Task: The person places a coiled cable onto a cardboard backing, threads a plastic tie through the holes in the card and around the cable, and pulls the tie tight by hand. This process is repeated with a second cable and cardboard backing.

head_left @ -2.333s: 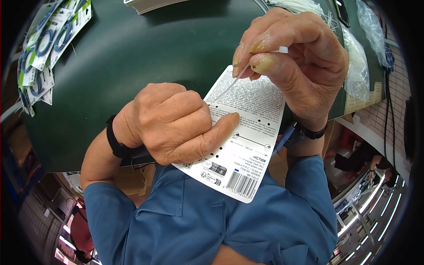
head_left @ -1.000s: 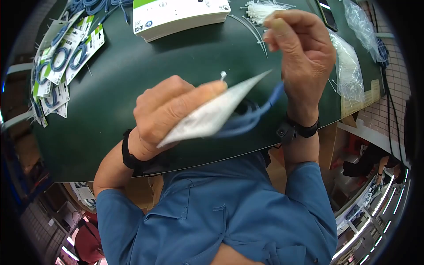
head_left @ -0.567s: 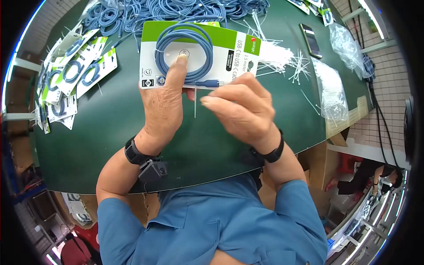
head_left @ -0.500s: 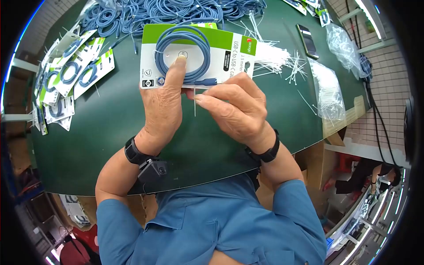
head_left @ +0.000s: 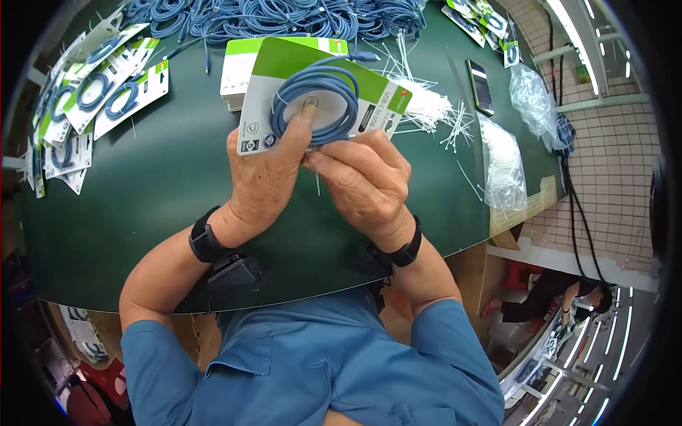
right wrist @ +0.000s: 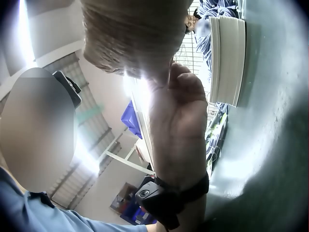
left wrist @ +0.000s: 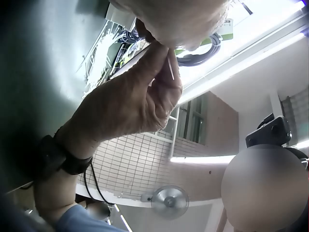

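Note:
My left hand point(head_left: 263, 177) holds a green and white packaging card point(head_left: 257, 106) over the table, its thumb pressed on the front inside a coiled blue USB-C cable point(head_left: 353, 103). One cable end sticks out past the card's upper edge. At the card's lower edge my right hand point(head_left: 366, 181) pinches a thin white cable tie point(head_left: 318, 183), whose tail hangs below the fingertips. The tie point(left wrist: 171, 68) also shows at those fingers in the left wrist view. The right fingers cover the lower part of the coil. Left fingers behind the card are mostly hidden.
Behind the card stands a stack of cards point(head_left: 233, 74), with a heap of blue cables point(head_left: 277, 18) beyond. Carded cables point(head_left: 89, 96) lie at the left. Loose cable ties point(head_left: 430, 110), a phone point(head_left: 480, 86) and a bag of ties point(head_left: 506, 170) lie at the right.
The card came up from the lap and was turned from its printed back to its cable side. My right hand moved in to the lower edge, took the tie, and the card tilted clockwise.

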`<action>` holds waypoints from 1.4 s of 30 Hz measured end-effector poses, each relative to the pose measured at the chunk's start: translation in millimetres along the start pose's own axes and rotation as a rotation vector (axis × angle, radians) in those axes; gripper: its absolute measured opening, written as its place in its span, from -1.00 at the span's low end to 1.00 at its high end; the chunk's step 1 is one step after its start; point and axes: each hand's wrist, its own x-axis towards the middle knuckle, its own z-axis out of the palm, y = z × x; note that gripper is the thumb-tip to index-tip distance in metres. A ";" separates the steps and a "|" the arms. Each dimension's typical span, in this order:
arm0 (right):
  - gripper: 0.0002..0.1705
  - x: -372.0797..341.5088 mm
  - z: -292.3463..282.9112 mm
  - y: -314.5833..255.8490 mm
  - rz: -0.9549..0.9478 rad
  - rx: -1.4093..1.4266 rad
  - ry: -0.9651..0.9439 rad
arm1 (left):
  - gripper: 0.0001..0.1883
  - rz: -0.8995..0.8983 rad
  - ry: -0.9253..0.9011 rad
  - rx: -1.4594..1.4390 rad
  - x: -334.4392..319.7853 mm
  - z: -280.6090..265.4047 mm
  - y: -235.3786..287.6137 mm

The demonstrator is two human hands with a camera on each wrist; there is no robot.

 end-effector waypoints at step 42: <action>-0.62 0.1 5.9 -14.8 0.129 0.100 0.126 | -0.68 -0.747 0.087 -1.127 21.5 -13.5 19.8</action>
